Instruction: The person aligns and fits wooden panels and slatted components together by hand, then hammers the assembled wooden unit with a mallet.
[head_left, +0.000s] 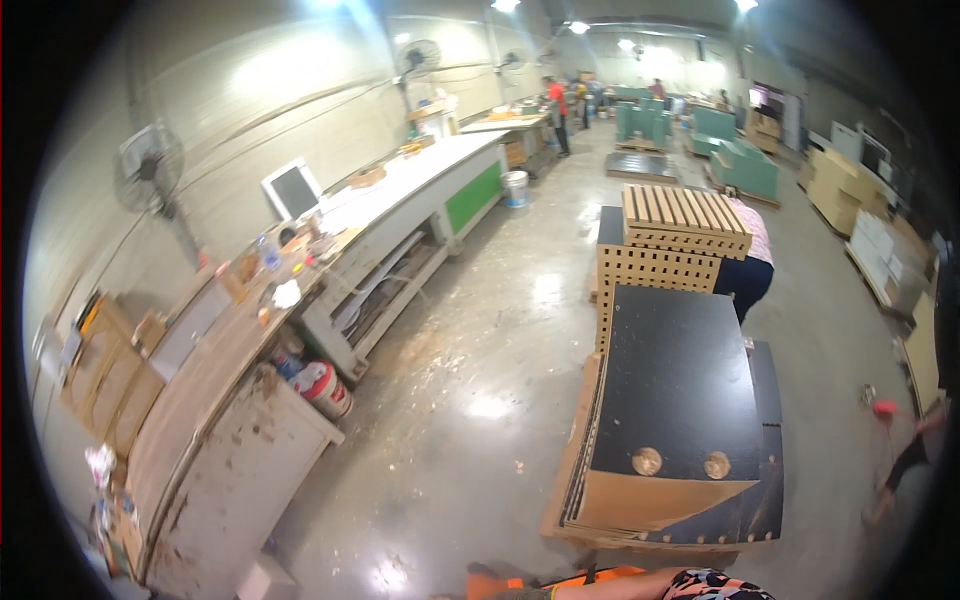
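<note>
My right forearm (620,587) comes in at the lower edge, below a patterned sleeve (715,585), and reaches leftward. Its hand (522,593) is mostly cut off by the frame, and its fingers cannot be made out. Beside the forearm lies something bright orange (600,576), only partly visible. My left hand does not show. Nearest ahead is a stack of black panels (680,370) with brown cardboard (650,503) at its near end. Two round tan spots (647,461) mark the top panel's near edge. My visible arm is apart from the stack.
Slatted wooden pieces (685,215) are piled behind the panels, where a person (752,255) bends over. Long workbenches (400,180) line the left wall; a red-and-white bucket (325,388) stands under one. At right, another person's leg (900,465) shows. Green stacks (745,172) stand farther back.
</note>
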